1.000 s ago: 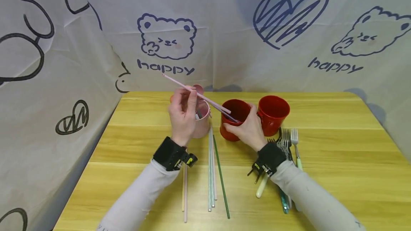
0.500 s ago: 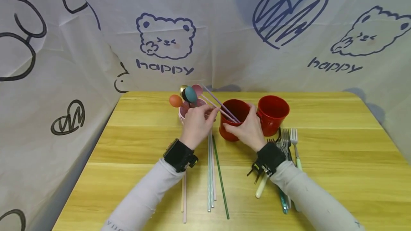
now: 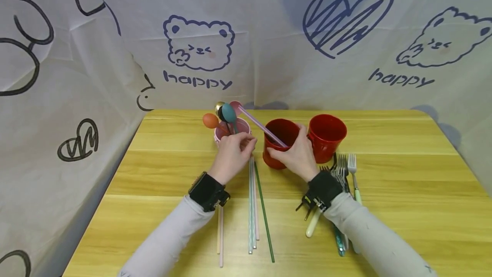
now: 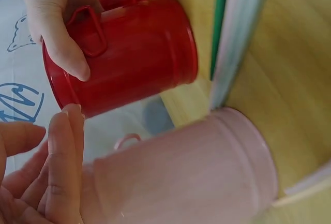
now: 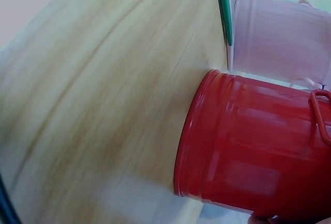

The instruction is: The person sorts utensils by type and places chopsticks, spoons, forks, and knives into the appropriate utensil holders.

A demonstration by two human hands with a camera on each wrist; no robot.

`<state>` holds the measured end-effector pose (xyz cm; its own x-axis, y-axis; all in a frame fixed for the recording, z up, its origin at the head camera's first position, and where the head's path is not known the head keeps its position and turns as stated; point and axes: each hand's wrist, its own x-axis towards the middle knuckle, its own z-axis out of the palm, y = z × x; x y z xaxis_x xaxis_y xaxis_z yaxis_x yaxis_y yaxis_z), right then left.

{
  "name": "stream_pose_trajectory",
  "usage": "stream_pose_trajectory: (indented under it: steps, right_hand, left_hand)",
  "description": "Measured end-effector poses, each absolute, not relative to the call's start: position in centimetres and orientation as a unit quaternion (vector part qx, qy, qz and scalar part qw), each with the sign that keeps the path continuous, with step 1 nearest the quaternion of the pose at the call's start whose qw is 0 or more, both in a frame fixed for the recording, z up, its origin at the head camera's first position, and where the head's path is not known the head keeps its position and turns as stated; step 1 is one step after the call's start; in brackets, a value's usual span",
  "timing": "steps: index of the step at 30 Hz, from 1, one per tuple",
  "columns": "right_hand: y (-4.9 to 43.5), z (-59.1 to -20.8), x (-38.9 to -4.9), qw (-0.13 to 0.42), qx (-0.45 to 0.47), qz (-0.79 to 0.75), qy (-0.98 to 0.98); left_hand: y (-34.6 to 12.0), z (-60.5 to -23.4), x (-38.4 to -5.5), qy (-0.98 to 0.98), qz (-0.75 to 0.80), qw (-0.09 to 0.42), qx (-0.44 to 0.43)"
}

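Observation:
My left hand (image 3: pixel 232 153) is in front of the pink cup (image 3: pixel 244 128), thumb and fingers apart with nothing between them in the left wrist view. Several spoons, among them an orange spoon (image 3: pixel 210 120) and a blue spoon (image 3: pixel 229 113), stand in the pink cup. My right hand (image 3: pixel 297 157) grips the left red cup (image 3: pixel 272 159) by its rim, near the handle (image 4: pixel 98 32). Purple-pink chopsticks (image 3: pixel 260 125) lean out of this cup toward the upper left, lower ends hidden inside.
A second red cup (image 3: pixel 326 151) stands to the right. A green chopstick (image 3: pixel 265 213) and several pale chopsticks (image 3: pixel 252 208) lie on the table, two more chopsticks (image 3: pixel 221 238) further left. Several forks (image 3: pixel 352 165) lie beneath the right forearm. A drawn-on cloth (image 3: pixel 276 54) hangs behind.
My left hand lowered a pink chopstick into the left red cup, let it go and drew back left. The chopstick tipped against the purple one. My right hand stayed on the cup.

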<state>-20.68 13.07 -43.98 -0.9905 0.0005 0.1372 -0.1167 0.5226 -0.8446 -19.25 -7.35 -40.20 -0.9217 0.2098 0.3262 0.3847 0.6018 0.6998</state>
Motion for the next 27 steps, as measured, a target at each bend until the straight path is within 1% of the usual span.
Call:
stream_pose_trajectory:
  steps: [3, 10, 17, 27]
  right_hand:
    - [13.1, -44.0, -20.7, 0.058, 0.032, 0.488, -0.87]
    - [13.1, -43.9, -20.7, 0.057, 0.029, 0.489, -0.87]
    - [13.0, -43.7, -20.5, 0.051, 0.03, 0.49, -0.87]
    - [12.9, -43.7, -20.5, 0.051, 0.027, 0.486, -0.872]
  left_hand:
    - [-8.4, -40.4, -18.7, -0.889, -0.417, 0.086, -0.168]
    - [-11.2, -40.9, -17.7, -0.913, -0.371, 0.062, -0.155]
    - [-13.8, -41.8, -17.1, -0.93, -0.336, 0.016, -0.147]
    - [-15.6, -42.6, -16.0, -0.96, -0.252, -0.044, -0.114]
